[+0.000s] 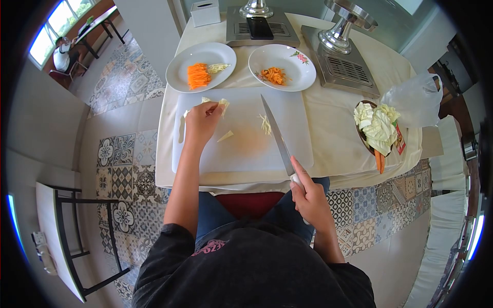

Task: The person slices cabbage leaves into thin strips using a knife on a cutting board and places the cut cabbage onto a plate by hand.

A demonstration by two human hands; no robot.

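My right hand (312,203) is closed round the white handle of a long kitchen knife (278,134). Its blade slants up and left over the white cutting board (241,161). At the board's upper left, my left hand (203,122) pinches a pale cabbage piece (224,104); the fingers partly hide it. A small pile of cabbage shreds (265,124) lies left of the blade. Nearer the middle of the board rests a small cabbage wedge (225,136). An orange-tinted stain marks the board's surface.
Behind the board stand a plate (177,64) with carrot strips (198,76) and cabbage shreds, and a flowered plate (287,51) with orange shreds (275,76). A bowl of cabbage leaves (381,126), carrots (379,161) and a plastic bag (416,100) sit right. A phone (260,29) lies behind.
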